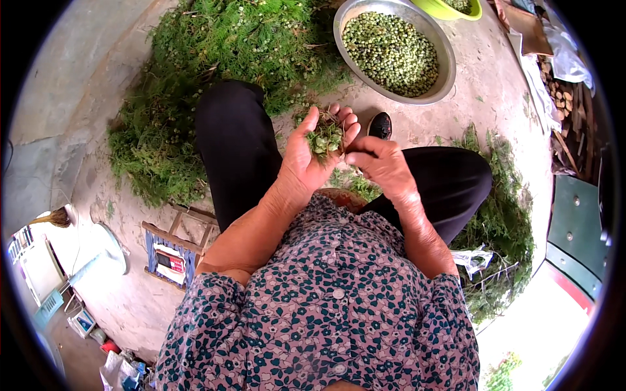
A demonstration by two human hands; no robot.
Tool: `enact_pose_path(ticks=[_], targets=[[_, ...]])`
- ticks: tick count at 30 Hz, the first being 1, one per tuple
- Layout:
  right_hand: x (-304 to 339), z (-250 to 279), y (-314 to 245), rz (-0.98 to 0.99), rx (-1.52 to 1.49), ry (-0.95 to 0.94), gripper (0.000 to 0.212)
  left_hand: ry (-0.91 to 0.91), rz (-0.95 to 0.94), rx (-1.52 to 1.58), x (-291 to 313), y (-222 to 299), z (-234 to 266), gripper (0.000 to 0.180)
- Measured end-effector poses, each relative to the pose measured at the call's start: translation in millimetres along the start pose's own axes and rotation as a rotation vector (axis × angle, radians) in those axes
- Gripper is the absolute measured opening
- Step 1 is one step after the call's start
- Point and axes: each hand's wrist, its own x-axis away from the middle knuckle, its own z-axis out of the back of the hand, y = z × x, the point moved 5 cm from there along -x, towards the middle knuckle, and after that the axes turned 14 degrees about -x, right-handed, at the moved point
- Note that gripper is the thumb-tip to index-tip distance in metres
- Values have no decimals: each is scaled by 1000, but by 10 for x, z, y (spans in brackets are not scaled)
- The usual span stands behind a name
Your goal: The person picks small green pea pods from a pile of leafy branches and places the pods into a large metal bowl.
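Note:
My left hand point(298, 156) is cupped palm up, its fingers curled around a small clump of green cones with bits of sprig point(326, 138). Close by on its right, my right hand point(388, 171) has thumb and forefinger pinched together at the edge of the clump. What lies between those fingertips is too small to make out. Past my knees, a big heap of feathery green conifer branches point(241, 49) dotted with pale cones covers the floor. To its right stands a wide metal basin point(447, 72), holding many loose green cones point(391, 52).
A lime-green tub point(438, 9) with similar cones is at the top edge. More branches point(505, 215) lie beyond my right knee. A small folding stool point(171, 257) stands at my left. Stacked firewood point(564, 98) and a green panel point(575, 208) line the right side.

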Motion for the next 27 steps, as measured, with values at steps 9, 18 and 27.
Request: enact_pose_path(ticks=[9,18,27], targets=[[-6,88,-203,213,102,211,16,-5,-8,60,11,25,-27,44],[55,-175,-385,537,286,71,14,-53,24,-21,25,-20,-75,48],[-81,39,-310,433,86,346,12,4,83,-155,74,-101,-68,41]])
